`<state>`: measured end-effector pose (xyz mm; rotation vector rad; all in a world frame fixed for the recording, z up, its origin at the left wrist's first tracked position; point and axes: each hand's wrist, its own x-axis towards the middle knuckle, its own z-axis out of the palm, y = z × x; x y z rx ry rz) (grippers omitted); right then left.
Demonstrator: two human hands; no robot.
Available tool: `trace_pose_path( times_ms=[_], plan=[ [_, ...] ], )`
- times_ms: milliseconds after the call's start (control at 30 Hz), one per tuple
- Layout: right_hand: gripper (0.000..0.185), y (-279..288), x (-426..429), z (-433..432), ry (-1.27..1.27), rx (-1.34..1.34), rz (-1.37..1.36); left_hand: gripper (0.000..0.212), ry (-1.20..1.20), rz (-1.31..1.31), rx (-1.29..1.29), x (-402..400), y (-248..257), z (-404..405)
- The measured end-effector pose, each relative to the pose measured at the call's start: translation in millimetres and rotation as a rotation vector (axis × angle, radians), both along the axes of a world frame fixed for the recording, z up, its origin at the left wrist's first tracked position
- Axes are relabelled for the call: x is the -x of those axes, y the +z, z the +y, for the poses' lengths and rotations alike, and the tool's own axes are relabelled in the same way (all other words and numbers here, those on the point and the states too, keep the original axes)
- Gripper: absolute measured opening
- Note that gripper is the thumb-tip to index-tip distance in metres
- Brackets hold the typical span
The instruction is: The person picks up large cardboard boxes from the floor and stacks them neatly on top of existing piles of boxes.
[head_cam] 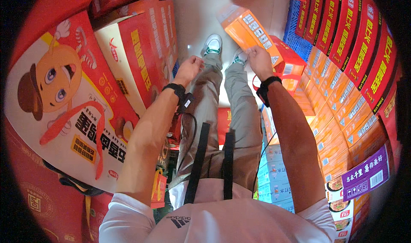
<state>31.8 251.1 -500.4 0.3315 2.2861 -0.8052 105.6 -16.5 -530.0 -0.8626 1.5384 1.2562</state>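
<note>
An orange carton [249, 27] with white printed panels is tilted in front of me, above the floor near my feet. My right hand [257, 57] grips its near edge, with thumb and fingers closed on it. My left hand [193, 66] is raised to the left of the carton, beside a red and cream gift box, its fingers loosely curled and no object visible in them. Just beyond my right hand, partly behind the orange carton, is a red box [290, 64] with a barcode and a red strap.
Red and cream gift boxes [136, 60] stand close on my left, beside a large box with a cartoon egg [57, 79]. On my right are stacked orange cartons [337, 98], red drink cases [350, 34] and a blue plastic pallet [293, 26]. Light blue cartons [275, 175] stand near my right hip.
</note>
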Motion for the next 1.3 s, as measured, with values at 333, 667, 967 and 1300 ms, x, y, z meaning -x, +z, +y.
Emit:
trace_pose_path(
  times_ms=[333,667,967,1300],
  plan=[
    [0.022,3.2,-87.1,24.5,0.112,-0.033,-0.030,0.027,0.027,0.114,0.039,-42.7,17.7,-10.4],
    [0.023,-44.8,-106.3,-10.6,-0.387,0.185,0.114,0.022,0.204,-0.039,-0.229,-104.0,13.3,53.1],
    [0.021,-18.5,-138.0,-35.2,-0.427,0.176,0.265,0.026,-0.001,0.000,-0.179,-53.1,-17.2,42.0],
    [0.015,-13.8,-157.3,-20.0,-0.401,0.119,0.230,0.025,-0.031,0.171,-0.034,30.5,-2.1,36.8]
  ],
)
